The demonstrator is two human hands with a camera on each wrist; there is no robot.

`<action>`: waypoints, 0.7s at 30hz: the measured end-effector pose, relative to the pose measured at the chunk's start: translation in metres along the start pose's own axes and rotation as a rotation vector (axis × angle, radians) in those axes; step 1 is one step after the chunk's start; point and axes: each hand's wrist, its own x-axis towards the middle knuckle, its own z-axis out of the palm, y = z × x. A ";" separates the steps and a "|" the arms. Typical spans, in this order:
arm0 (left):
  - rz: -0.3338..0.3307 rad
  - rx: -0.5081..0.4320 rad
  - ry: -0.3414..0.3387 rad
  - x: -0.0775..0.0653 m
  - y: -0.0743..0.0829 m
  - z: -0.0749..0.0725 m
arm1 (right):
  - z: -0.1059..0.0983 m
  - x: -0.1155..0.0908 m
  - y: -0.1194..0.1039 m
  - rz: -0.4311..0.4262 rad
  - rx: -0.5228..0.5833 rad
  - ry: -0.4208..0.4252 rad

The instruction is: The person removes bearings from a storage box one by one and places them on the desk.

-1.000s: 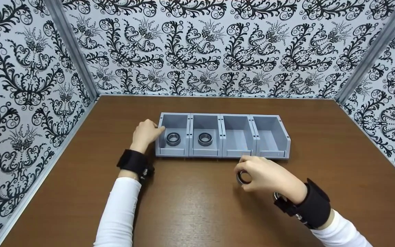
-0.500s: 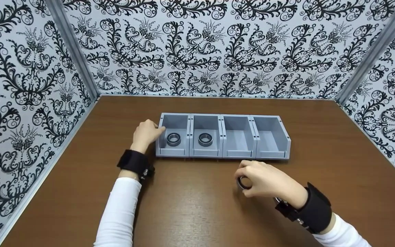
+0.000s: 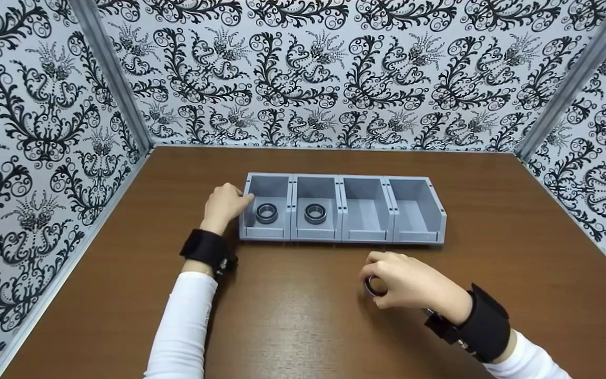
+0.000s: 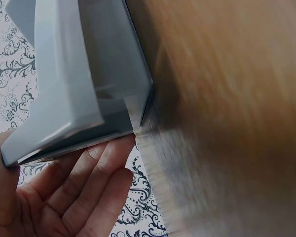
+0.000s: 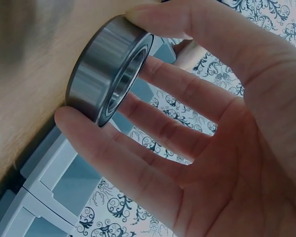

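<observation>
My right hand (image 3: 408, 279) pinches a ball bearing (image 5: 106, 69) by its outer edge between thumb and fingers, in front of the bins. The steel ring is tilted up on its side, close over the table. With my left hand (image 3: 222, 205) I grip the left side wall of the leftmost grey storage bin (image 3: 264, 233), thumb over the rim and fingers along the outside. One bearing (image 3: 266, 213) lies flat in that bin, and another bearing (image 3: 315, 213) lies in the second bin. The third bin (image 3: 366, 210) and the fourth bin (image 3: 413, 216) have bare floors.
The joined bins stand in a row, open toward me, on a brown wooden table (image 3: 292, 316). Patterned walls (image 3: 313, 73) enclose it behind and at both sides. A small shiny edge (image 3: 429, 311) peeks out under the right wrist, mostly hidden.
My right hand has drawn slightly back toward me, away from the bins, with the bearing in its grip. My left hand has stayed on the bin wall.
</observation>
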 end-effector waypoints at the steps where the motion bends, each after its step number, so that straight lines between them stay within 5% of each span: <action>1: 0.000 0.000 0.000 0.000 0.000 0.000 | 0.001 0.000 0.000 0.000 0.000 -0.002; 21: -0.009 -0.009 -0.010 0.002 0.000 0.000 | 0.013 -0.004 0.003 -0.020 -0.013 -0.015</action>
